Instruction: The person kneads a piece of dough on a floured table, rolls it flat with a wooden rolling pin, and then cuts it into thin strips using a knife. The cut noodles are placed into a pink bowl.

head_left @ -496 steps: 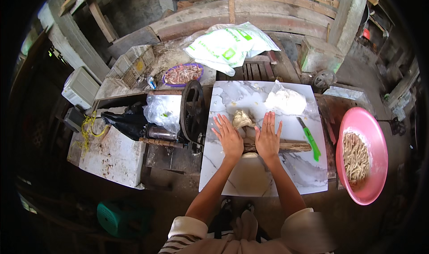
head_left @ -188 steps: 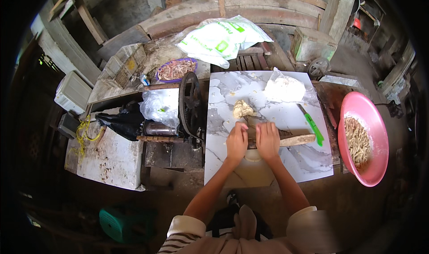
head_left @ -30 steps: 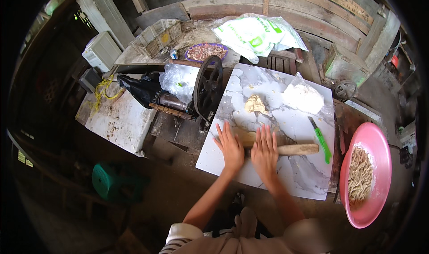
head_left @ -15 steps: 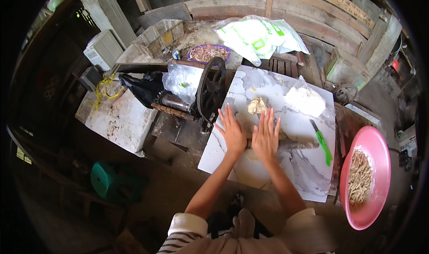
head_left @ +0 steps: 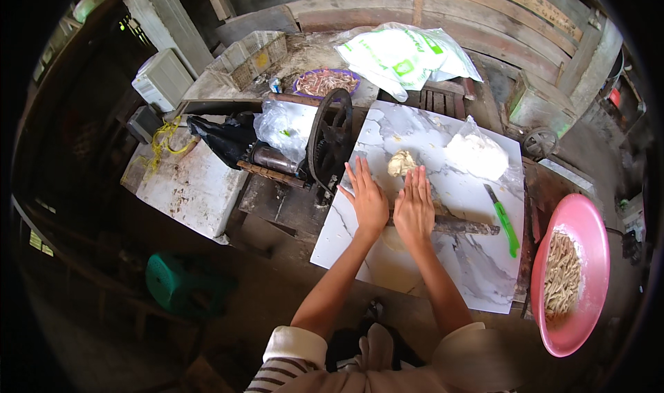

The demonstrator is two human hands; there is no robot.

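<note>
Your left hand [head_left: 367, 200] and right hand [head_left: 413, 209] lie flat, fingers spread, palms pressing on the wooden rolling pin [head_left: 462, 225], which sits across the pale dough sheet [head_left: 393, 254] on the marble-patterned board [head_left: 477, 282]; neither hand grips it, so it looks free to turn beneath them. A small dough lump [head_left: 402, 163] waits just beyond your fingertips. The clear bag [head_left: 478, 155] holds white dough or flour, the pink basin [head_left: 577, 275] holds cut strips, and the purple bowl [head_left: 324, 83] holds more pieces.
</note>
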